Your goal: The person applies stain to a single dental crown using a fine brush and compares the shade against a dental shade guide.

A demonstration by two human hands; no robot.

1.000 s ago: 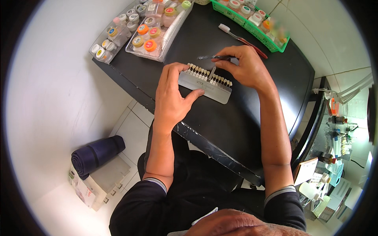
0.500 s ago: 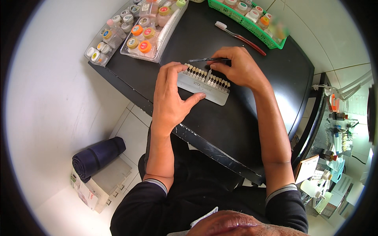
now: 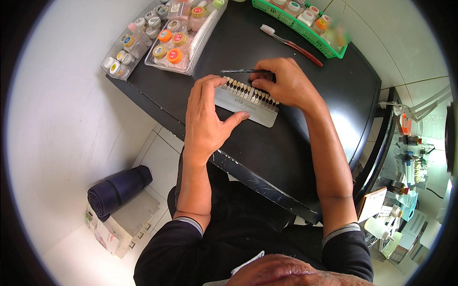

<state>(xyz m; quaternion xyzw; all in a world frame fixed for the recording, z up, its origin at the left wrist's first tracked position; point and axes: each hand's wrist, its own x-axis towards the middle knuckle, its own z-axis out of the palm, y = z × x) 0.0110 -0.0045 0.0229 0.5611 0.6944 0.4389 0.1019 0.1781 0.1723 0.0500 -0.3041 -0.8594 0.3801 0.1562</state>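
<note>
A grey dental shade guide (image 3: 255, 114), with a row of tooth-shaped tabs along its far edge, lies at a slant on the black table. My left hand (image 3: 206, 117) grips its left part, thumb across the front face and fingers at the far left end. In my right hand (image 3: 290, 86) is a slim dark rod-like tool (image 3: 241, 71), its thin end pointing left above the tabs. The right fingertips hover at or touch the tabs near the middle of the row; exact contact is hidden.
A toothbrush (image 3: 292, 45) with a red handle lies beyond my right hand. Clear baskets of capped jars (image 3: 193, 64) stand at the far left, a green basket (image 3: 305, 34) at the far right. The table's worn edge (image 3: 257, 178) runs close to my body.
My right hand has shifted slightly, the rod's tip moving left. A tab that stuck out at mid-row now sits in line with the others. My left hand stays put.
</note>
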